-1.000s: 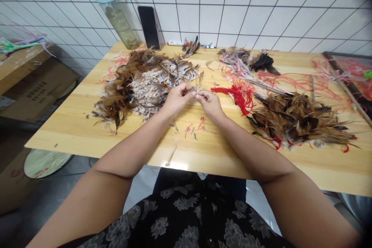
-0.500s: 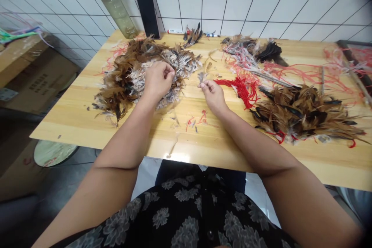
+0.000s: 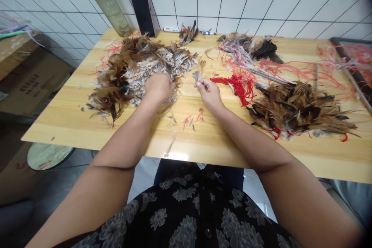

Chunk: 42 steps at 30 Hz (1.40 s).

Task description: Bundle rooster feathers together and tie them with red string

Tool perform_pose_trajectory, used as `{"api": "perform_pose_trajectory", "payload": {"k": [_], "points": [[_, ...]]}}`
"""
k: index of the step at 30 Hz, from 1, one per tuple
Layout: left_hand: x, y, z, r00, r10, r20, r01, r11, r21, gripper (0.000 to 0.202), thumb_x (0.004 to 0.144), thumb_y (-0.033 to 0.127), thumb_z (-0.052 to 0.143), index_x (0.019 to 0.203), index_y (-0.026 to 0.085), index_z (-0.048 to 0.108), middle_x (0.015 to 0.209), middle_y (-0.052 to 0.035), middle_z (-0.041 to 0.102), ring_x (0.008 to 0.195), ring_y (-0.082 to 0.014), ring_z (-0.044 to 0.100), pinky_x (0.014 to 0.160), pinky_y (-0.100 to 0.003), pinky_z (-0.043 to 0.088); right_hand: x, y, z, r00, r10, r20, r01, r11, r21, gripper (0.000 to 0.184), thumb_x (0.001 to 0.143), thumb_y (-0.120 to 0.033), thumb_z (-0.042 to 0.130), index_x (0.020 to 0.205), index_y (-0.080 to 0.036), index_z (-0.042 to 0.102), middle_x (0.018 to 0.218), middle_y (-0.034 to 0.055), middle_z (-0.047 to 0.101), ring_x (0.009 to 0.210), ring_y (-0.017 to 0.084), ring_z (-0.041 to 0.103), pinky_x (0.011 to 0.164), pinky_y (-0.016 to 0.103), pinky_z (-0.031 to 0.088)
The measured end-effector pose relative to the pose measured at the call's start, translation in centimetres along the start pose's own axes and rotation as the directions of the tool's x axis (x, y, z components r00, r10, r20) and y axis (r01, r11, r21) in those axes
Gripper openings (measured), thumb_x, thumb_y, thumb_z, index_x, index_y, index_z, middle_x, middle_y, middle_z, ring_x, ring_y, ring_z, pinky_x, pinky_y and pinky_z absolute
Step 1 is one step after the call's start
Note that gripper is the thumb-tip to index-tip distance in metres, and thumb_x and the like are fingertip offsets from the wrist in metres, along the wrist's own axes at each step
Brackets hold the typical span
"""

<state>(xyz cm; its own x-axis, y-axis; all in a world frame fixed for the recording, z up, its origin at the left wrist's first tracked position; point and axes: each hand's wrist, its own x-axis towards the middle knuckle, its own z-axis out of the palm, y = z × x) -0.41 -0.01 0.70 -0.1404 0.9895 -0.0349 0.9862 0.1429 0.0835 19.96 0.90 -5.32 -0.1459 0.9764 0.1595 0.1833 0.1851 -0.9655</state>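
Observation:
A large pile of brown and grey feathers (image 3: pixel 116 62) covers the left part of the table. At its right edge is my left hand (image 3: pixel 160 88), fingers curled downward against the feathers; what they hold, if anything, is hidden. My right hand (image 3: pixel 209 92) pinches a small greyish feather (image 3: pixel 196 75) between thumb and fingertips, its tip pointing up and away from me. Just right of that hand lies a bundle of red strings (image 3: pixel 240 87). Farther right rests a fanned heap of tied brown feathers (image 3: pixel 299 108) with red string ends along its near side.
Behind are a water bottle (image 3: pixel 107 6), a leaning phone (image 3: pixel 142 9), a marker (image 3: pixel 173 29) and a small feather bunch (image 3: pixel 190 33). Pink strings (image 3: pixel 287 66), a thin stick (image 3: pixel 267 76) and dark feathers (image 3: pixel 266 49) lie back right. A cardboard box (image 3: pixel 35 73) stands left.
My left hand has turned and dipped lower, its fingertips now facing down into the feather pile's edge. The right hand keeps its pinch on the feather. The view has shifted slightly.

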Motion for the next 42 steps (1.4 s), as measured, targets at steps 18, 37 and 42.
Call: {"api": "perform_pose_trajectory", "payload": {"k": [18, 37, 42], "points": [[-0.1, 0.1, 1.3, 0.969, 0.236, 0.069, 0.042, 0.114, -0.993, 0.03, 0.088, 0.011, 0.096, 0.079, 0.019, 0.069, 0.073, -0.0001, 0.066, 0.06, -0.012, 0.056, 0.062, -0.022, 0.045, 0.3, 0.3, 0.1, 0.999, 0.025, 0.019, -0.026, 0.999, 0.047, 0.02, 0.108, -0.018, 0.075, 0.088, -0.018, 0.076, 0.084, -0.0024, 0.063, 0.087, 0.017, 0.054, 0.095, 0.033, 0.043], [-1.3, 2.5, 2.1, 0.983, 0.155, -0.096, -0.143, 0.325, -0.935, 0.023, 0.09, 0.008, 0.08, 0.083, 0.023, 0.064, 0.077, 0.0, 0.065, 0.068, -0.0179, 0.058, 0.067, -0.029, 0.046, 0.7, 1.6, 0.3, 0.994, -0.06, 0.088, 0.063, 0.997, -0.037, 0.022, 0.103, -0.021, 0.085, 0.084, -0.021, 0.074, 0.087, 0.0007, 0.069, 0.094, 0.02, 0.06, 0.098, 0.035, 0.045], [-0.8, 1.6, 1.4, 0.983, 0.138, -0.123, -0.169, 0.404, -0.899, 0.022, 0.097, 0.011, 0.083, 0.09, 0.023, 0.066, 0.086, -0.0017, 0.07, 0.082, -0.0219, 0.069, 0.076, -0.032, 0.053, 0.7, 1.3, 0.1, 0.992, -0.091, 0.091, 0.1, 0.991, -0.092, 0.029, 0.11, -0.028, 0.077, 0.083, -0.023, 0.066, 0.088, 0.0009, 0.067, 0.094, 0.02, 0.059, 0.098, 0.036, 0.046]]}}
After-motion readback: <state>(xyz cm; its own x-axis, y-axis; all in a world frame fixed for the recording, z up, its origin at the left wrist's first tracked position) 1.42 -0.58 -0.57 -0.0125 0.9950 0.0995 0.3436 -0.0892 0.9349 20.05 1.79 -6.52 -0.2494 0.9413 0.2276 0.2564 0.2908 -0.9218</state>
